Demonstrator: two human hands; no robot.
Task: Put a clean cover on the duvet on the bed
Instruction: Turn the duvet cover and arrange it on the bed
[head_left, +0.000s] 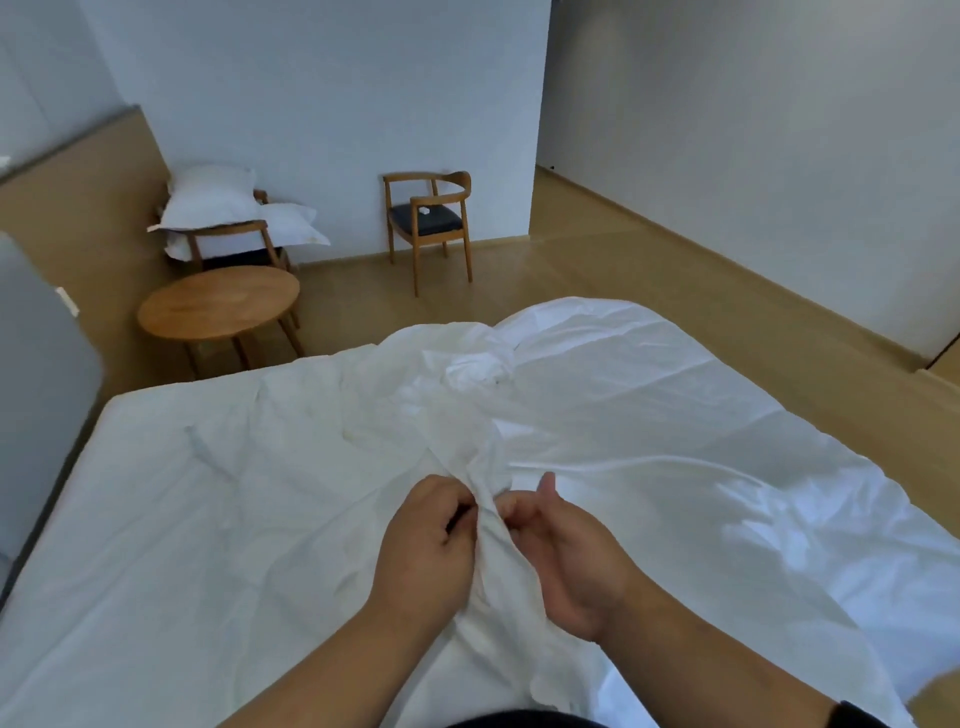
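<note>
While you work that bunched fold, here is where the trouble could come from.

Left hand: your left hand (423, 540) is curled tight, its fingers pinching the ridge of white cover (675, 415) from the left side.
Right hand: your right hand (563, 551) has its fingertips hooked into the same ridge from the right, thumb standing up and the palm half open towards you.
Cover: it runs away from your fingertips as a crumpled ridge to a knot of cloth further up, then spreads smooth off to the right of your right hand.
Duvet: the flatter, duller white layer (182, 493) lies just left of your left hand, spread over the bed.
Slip risk: both grips look like shallow pinches on thin cloth; pull sharply and I reckon one side lets go.
Wrong layer: everything under your fingers is white on white, so you could catch the duvet with the cover and drag both.
Twist risk: that knot beyond your fingertips may tighten if you tug before shaking it loose.
Opening: I cannot tell whether the fold between your fingers is the cover's open edge; if not, you will feed the duvet nowhere.
</note>
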